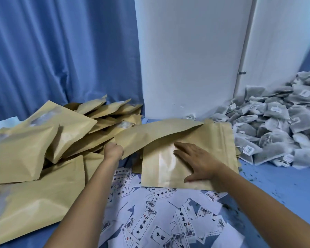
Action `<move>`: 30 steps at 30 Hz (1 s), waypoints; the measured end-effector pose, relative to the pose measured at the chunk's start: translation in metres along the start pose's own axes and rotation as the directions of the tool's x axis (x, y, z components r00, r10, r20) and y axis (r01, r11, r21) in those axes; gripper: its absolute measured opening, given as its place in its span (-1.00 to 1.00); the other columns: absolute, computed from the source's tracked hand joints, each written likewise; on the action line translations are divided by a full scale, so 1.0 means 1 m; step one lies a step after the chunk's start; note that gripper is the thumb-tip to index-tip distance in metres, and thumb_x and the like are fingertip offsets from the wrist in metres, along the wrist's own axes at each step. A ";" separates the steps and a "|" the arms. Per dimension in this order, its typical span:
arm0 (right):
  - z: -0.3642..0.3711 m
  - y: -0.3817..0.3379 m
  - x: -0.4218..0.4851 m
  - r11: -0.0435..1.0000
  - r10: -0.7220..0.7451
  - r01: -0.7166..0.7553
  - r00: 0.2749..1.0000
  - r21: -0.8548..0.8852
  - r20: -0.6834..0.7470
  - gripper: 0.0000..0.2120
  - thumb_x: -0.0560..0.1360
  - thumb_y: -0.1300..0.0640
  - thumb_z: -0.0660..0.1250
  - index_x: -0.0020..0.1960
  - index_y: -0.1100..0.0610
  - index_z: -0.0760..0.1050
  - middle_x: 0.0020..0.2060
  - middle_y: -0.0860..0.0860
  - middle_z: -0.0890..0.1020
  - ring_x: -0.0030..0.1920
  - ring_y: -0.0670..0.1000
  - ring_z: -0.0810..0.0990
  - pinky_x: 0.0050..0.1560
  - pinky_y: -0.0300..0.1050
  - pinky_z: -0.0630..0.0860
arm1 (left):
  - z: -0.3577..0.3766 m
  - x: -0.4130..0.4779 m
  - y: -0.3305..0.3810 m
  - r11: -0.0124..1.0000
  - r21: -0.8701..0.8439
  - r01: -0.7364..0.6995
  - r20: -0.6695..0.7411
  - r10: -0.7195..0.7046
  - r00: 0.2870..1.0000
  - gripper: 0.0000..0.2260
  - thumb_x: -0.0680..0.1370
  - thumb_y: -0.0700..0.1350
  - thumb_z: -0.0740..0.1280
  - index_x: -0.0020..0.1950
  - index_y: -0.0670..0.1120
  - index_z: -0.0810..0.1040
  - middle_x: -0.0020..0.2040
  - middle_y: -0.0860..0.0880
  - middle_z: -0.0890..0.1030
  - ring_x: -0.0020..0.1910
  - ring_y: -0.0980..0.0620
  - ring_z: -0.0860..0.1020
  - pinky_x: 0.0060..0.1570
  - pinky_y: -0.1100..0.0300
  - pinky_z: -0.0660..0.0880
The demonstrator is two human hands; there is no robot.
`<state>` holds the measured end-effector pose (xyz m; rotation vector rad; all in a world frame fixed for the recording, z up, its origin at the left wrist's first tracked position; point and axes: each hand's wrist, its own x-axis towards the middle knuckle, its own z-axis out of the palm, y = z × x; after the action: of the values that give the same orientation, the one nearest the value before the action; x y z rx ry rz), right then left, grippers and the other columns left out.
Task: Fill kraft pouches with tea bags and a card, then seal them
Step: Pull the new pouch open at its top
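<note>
Left hand: the left hand reached forward from a bare forearm, its fingers curled round the lower left edge of a lifted pouch, gripping it.
Right hand: the right hand lay flat, fingers straight and spread, thumb out to the side, pressing down on the stack of flat pouches in front of the person; it held nothing.
Lifted pouch: a plain kraft pouch, empty-looking and thin, raised at a slant above the stack, its far corner pointing right and its body bowed slightly upward. It overlapped the top of the stack and touched the left hand only.
Stack of flat pouches: kraft brown, lying flat on the blue surface, the top one showing a glossy clear window strip running down its middle, partly under the right fingers.
Filled pouches: a heap of puffed kraft pouches lay to the left, tilted over one another, some with their window strips showing.
Cards: white printed cards with dark characters and pictures were scattered near the person, between the two forearms.
Tea bags: a grey-white pile of tea bags with small paper tags lay on the right, against the white panel.
Backdrop: a blue curtain hung behind the filled pouches.
</note>
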<state>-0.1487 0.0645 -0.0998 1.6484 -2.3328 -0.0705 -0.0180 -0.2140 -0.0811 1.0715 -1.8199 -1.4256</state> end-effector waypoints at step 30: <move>0.026 -0.024 -0.024 0.979 -0.026 0.011 0.997 0.203 0.073 -0.19 0.34 -0.09 0.41 0.51 0.03 0.19 0.54 0.05 0.05 0.54 0.00 -0.09 0.50 0.04 -0.23 | 0.038 -0.034 -0.023 0.908 -0.417 -0.035 0.193 0.126 0.973 -0.51 0.58 -0.40 0.10 0.45 -0.02 0.35 0.20 0.04 0.56 0.00 0.23 0.55 -0.04 0.30 0.49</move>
<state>-0.1262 0.0754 -0.1339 1.7910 -2.4508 0.1072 -0.0271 -0.1687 -0.1117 0.6392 -1.5764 -1.8281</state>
